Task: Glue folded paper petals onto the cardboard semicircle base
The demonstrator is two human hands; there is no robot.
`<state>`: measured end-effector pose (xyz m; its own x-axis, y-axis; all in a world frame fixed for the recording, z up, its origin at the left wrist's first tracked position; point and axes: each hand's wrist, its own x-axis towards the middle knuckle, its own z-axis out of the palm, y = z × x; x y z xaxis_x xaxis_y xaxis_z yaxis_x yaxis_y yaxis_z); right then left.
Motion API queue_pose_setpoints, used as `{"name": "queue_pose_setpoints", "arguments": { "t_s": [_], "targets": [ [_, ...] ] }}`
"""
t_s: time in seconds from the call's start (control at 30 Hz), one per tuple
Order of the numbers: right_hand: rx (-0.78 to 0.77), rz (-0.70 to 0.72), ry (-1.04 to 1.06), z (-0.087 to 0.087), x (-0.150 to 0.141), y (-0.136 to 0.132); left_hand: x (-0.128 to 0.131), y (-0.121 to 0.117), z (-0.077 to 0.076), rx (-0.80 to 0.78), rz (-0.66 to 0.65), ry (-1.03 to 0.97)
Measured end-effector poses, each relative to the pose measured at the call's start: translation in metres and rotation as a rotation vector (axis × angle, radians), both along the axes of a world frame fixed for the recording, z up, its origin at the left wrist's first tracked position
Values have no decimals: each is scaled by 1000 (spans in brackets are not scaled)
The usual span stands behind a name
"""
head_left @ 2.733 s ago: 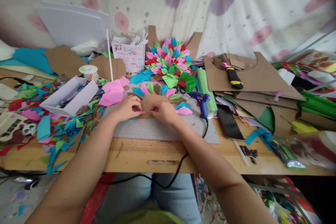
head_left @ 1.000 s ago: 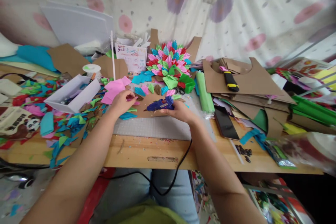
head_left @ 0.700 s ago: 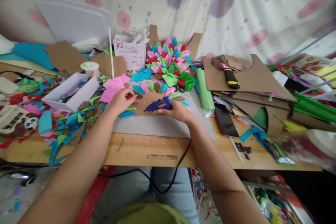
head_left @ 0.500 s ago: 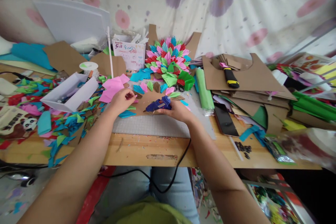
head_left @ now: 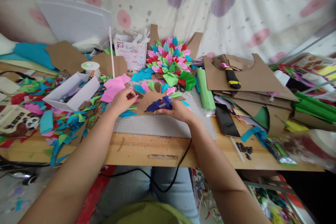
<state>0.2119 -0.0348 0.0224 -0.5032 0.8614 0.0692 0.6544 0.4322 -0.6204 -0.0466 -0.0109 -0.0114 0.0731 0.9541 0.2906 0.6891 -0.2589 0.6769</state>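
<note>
My right hand (head_left: 180, 110) grips a blue hot glue gun (head_left: 159, 105), its nozzle pointing left, low over a brown cardboard piece (head_left: 149, 98). Pleated paper petals in blue, pink, green and brown fan around the cardboard's edge; one is a green petal (head_left: 151, 85). At its left side my left hand (head_left: 122, 101) is closed in a pinch, with a bit of a pink paper petal (head_left: 136, 101) showing by the fingertips. Close below that hand lies a blue petal (head_left: 128, 113). A grey mat (head_left: 149, 126) lies under the cardboard.
Behind stands a colourful petal-covered piece (head_left: 169, 56). Pink paper sheets (head_left: 115, 87) and a white box (head_left: 70, 92) lie left, among paper scraps. Right are a green paper roll (head_left: 205, 91), a phone (head_left: 227, 120), and a utility knife (head_left: 232, 78) on stacked cardboard (head_left: 244, 75). The glue gun's cord (head_left: 181, 164) hangs over the table edge.
Since the earliest frame, my right hand has picked up the glue gun from the mat's right side and brought it over the cardboard. My left hand has shifted slightly left. Recently both hands barely move.
</note>
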Motion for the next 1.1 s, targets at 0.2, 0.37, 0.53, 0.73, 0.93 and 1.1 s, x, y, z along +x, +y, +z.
{"name": "queue_pose_setpoints", "arguments": {
  "t_s": [0.2,0.37,0.53,0.73,0.93,1.1],
  "targets": [
    [9,9,44,-6,0,3,0,0,1,-1,7,2],
    [1,16,44,-5,0,4,1,-1,1,-17,2,-1],
    [-16,43,53,0,-1,2,0,-1,1,-27,-9,-12],
    [-23,44,54,0,-2,2,0,-1,1,-23,-6,-8],
    [3,37,70,-3,-2,3,0,-1,1,-28,-9,-17],
    [-2,58,73,-4,-1,4,0,-1,1,-36,-5,-27]
  ]
}}
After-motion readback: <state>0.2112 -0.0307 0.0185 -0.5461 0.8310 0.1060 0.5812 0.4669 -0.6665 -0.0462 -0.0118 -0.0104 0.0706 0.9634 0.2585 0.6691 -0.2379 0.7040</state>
